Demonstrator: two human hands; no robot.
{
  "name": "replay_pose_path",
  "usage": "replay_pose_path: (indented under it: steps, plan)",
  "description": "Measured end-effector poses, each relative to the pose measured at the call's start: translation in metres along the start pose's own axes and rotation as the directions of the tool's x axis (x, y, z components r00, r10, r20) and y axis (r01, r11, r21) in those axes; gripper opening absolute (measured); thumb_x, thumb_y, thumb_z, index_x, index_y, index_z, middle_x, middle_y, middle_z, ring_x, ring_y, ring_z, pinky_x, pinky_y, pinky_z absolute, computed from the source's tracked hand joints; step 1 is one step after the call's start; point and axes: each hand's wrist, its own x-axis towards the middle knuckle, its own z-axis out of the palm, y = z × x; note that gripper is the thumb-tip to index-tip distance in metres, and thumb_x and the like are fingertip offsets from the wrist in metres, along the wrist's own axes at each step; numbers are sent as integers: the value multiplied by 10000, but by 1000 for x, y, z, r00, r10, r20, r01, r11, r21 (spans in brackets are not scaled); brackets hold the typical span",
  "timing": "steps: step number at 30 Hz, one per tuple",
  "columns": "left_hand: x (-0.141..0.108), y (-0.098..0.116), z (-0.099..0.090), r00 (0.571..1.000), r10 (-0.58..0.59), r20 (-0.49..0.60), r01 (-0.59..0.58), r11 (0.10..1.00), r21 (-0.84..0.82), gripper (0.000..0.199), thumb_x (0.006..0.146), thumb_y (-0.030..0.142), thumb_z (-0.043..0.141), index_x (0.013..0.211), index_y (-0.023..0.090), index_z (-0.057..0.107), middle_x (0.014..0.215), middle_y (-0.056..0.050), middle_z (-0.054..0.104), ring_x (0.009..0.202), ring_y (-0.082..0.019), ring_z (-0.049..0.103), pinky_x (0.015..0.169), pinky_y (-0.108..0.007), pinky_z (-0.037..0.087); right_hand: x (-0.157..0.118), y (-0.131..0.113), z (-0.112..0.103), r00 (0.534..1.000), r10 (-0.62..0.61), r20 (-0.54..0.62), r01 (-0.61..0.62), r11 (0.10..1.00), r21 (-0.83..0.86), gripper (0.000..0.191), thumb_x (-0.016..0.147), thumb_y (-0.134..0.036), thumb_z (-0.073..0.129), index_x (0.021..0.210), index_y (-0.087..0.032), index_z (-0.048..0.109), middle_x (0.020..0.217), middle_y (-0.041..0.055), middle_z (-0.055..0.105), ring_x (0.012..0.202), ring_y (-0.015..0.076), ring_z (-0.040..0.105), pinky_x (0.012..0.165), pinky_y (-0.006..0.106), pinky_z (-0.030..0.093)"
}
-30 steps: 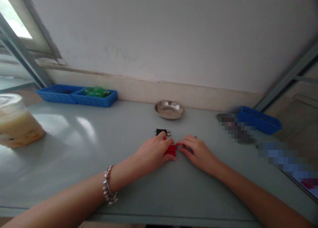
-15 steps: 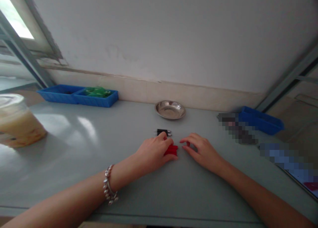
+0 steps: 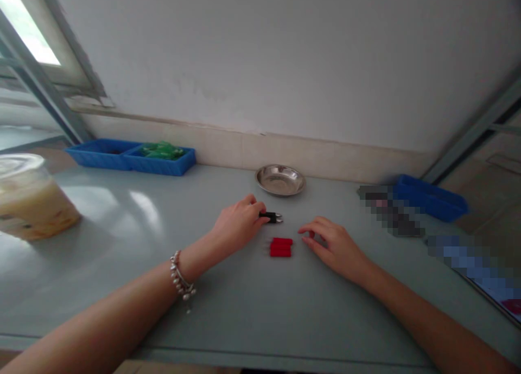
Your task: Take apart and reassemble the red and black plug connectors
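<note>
Thumb and fingers of my left hand (image 3: 241,220) are closed on the left end of the small black connectors (image 3: 268,217), whose shiny forked metal tips point right. My hand hides their left end. Nearer to me, several red connectors (image 3: 280,247) lie side by side on the table, thin metal pins at their left ends. Just right of these hovers or rests my right hand (image 3: 330,247), thumb and forefinger apart, holding nothing.
Behind the connectors, a round metal dish (image 3: 280,179) stands near the wall. A blue divided tray (image 3: 158,168) with green material sits back left, a drink cup (image 3: 35,200) at far left. Another blue tray (image 3: 431,197) and blurred-out items (image 3: 393,214) lie right.
My left hand has left the red connectors and moved up and left to the black ones. The red connectors are uncovered. My right hand has barely moved.
</note>
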Motion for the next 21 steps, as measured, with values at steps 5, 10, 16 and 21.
replay_pose_path:
  steps: [5, 10, 16, 21]
  plan:
    - [1, -5, 4, 999, -9, 50, 8, 1000, 24, 164, 819, 286, 450, 923, 201, 545, 925, -46, 550, 772, -202, 557, 608, -282, 424, 0, -3, -3, 1000, 9, -8, -9, 1000, 2, 160, 817, -169, 466, 912, -168, 593, 824, 60, 579, 762, 157, 534, 694, 287, 423]
    - [2, -6, 5, 998, -6, 63, 5, 1000, 18, 164, 814, 259, 464, 946, 197, 539, 946, -55, 559, 802, -209, 567, 643, -295, 433, -1, -2, -3, 1000, 6, -11, -6, 1000, -19, 157, 817, -175, 466, 911, -172, 593, 820, 53, 577, 753, 154, 536, 683, 281, 421]
    - [-3, 7, 2, 999, 31, 12, -31, 999, 10, 196, 862, 268, 405, 973, 183, 542, 922, -56, 573, 758, -202, 587, 607, -291, 444, 2, -4, -4, 1000, 21, -19, -21, 1000, 6, 168, 833, -239, 464, 912, -162, 591, 807, 52, 572, 764, 154, 529, 693, 273, 411]
    - [-15, 25, 0, 969, 173, -175, -180, 983, -25, 205, 879, 258, 382, 1007, 187, 525, 951, -49, 567, 700, -152, 581, 589, -250, 444, 7, -15, -7, 999, 32, -25, -30, 998, 57, 240, 855, -344, 414, 879, -167, 574, 763, 38, 560, 720, 148, 512, 639, 259, 393]
